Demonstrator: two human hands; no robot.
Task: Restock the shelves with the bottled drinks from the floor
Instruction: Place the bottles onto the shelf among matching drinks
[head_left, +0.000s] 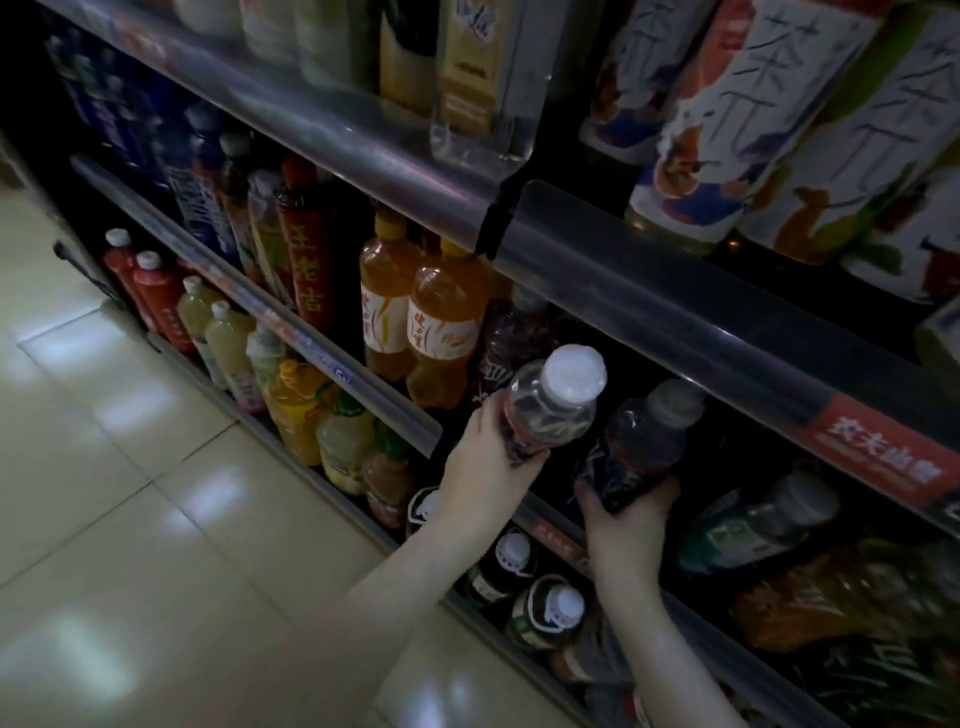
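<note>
so I'm holding two bottles at once here, one per hand; my left hand (485, 462) is wrapping round the lower body of the white-capped bottle (553, 402) in the centre of the frame, and my right hand (626, 519) is gripping the base of the darker bottle (647, 447) just right of it; both are tilting cap-first toward the dark gap on the middle shelf, under the clear price rail (675, 317) crossing the right half; the darker one is looking further in, though it's dim in there and I can't tell if either is touching the shelf deck; the orange tea bottles (447, 322) are standing just left of the gap; I'm reckoning this is the placing step; the next bit is calling for sliding each bottle in under the rail, standing it upright beside the orange ones, then letting go without knocking the neighbours; the tiled floor (130, 467) is filling the lower left, and how much stock is waiting down there I can't tell
</note>
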